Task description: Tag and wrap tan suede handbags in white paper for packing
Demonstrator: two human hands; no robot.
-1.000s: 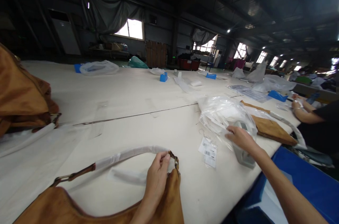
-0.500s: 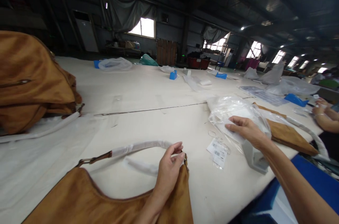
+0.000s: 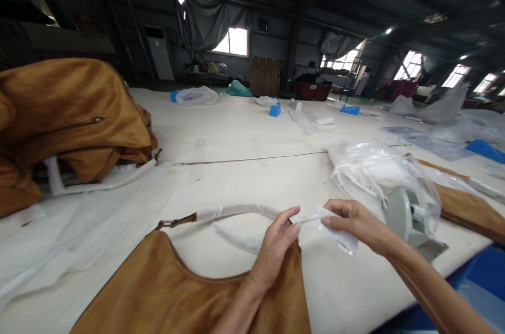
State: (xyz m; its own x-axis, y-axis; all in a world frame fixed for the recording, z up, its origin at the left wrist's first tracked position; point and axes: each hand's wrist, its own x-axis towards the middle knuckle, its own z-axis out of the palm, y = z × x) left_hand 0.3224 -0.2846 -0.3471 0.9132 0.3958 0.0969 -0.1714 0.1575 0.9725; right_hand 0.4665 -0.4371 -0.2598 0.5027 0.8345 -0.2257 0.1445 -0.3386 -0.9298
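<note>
A tan suede-like handbag [image 3: 189,297] lies before me, its strap [image 3: 232,211] wrapped in white film. My left hand [image 3: 274,244] is closed around the strap's right end, thumb and forefinger pointing right; the fingers behind are hidden. In my right hand [image 3: 357,223], thumb and fingers pinch a hang tag [image 3: 345,236] in a small clear sleeve. A thin pale cord spans from the tag to my left fingertips. Whether the left fingertips grip that cord is unclear.
More tan bags [image 3: 79,118] are piled at the left on white film. A clear plastic bag [image 3: 363,165] lies beyond my right hand, next to a grey-white dispenser [image 3: 406,215]. Another tan bag [image 3: 469,202] lies at the right. Blue holders [image 3: 275,109] stand farther back.
My right hand has moved from the clear plastic bag toward my left hand and now holds the tag that lay on the table. My left hand stays at the strap. The view has turned left.
</note>
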